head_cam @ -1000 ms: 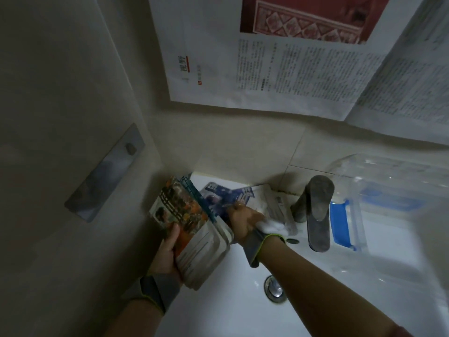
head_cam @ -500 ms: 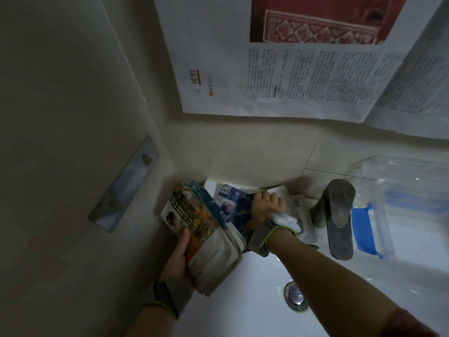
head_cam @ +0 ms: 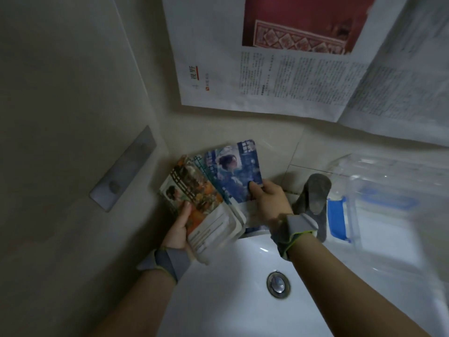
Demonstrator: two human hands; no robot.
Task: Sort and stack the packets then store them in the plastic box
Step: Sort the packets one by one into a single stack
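Note:
My left hand point(head_cam: 178, 229) grips a thick stack of packets point(head_cam: 206, 210) from below; the top one is orange with a white lower part. My right hand point(head_cam: 269, 200) pinches a blue packet point(head_cam: 237, 171) with a portrait on it, held up against the right side of the stack. Both hands hover over the back left corner of a white sink point(head_cam: 218, 288). The clear plastic box point(head_cam: 393, 190) with a blue clip stands to the right, behind the tap.
A grey tap point(head_cam: 313, 198) rises just right of my right hand. The sink drain point(head_cam: 278, 283) lies below. Newspaper point(head_cam: 291, 69) covers the wall behind. A metal plate point(head_cam: 124, 171) is fixed to the left wall, close to the stack.
My right hand has picked up the blue packet from the sink's back ledge and raised it beside the stack. My view has shifted closer and to the left.

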